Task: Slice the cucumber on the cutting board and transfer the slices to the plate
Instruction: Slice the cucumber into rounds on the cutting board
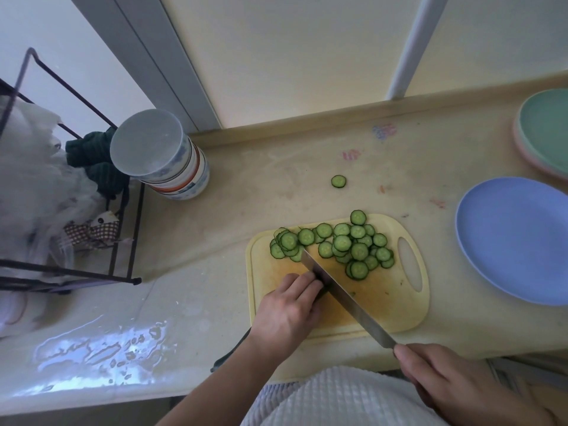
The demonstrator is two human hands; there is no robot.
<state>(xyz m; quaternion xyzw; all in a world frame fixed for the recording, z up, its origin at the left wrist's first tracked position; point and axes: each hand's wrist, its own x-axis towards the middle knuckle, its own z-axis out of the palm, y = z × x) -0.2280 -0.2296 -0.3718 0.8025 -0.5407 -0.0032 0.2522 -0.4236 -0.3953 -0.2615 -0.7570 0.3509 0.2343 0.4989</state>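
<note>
A pale yellow cutting board (384, 305) lies on the counter with several round cucumber slices (341, 244) heaped along its far side. One stray slice (338, 181) rests on the counter beyond the board. My left hand (287, 309) presses down a short cucumber stub, almost wholly hidden under its fingers. My right hand (442, 376) grips the handle of a long knife (344, 296); the blade runs diagonally across the board and rests against my left fingertips. A blue plate (516, 241) sits bare to the right of the board.
A green plate stacked on a pink one (544, 133) lies at the far right. A stack of bowls (163, 155) stands at the back left beside a black wire rack (123, 210) holding plastic bags. Water pools (101, 352) on the counter at the near left.
</note>
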